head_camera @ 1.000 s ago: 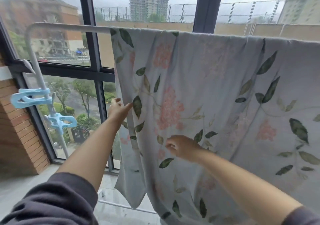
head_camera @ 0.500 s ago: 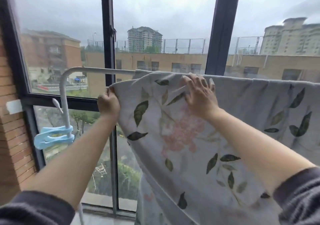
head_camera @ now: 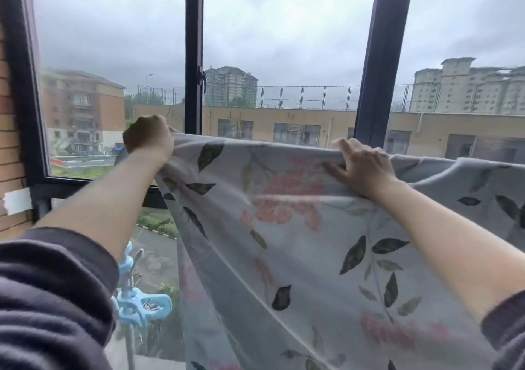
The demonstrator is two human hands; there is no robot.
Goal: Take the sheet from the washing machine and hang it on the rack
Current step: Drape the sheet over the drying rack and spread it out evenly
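Sheet (head_camera: 298, 241) edge gripped, left hand (head_camera: 149, 139), right hand (head_camera: 362, 167)

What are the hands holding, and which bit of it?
Both hold the flowery sheet along its top edge: the left hand grips the left end in a fist, and the fingers of the right hand curl over the edge farther right.

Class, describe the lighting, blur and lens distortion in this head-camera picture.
Head view: overcast daylight backlights the sheet, leaving the left hand dark; window frames lean from wide-angle distortion; the brick building at left is smeared.
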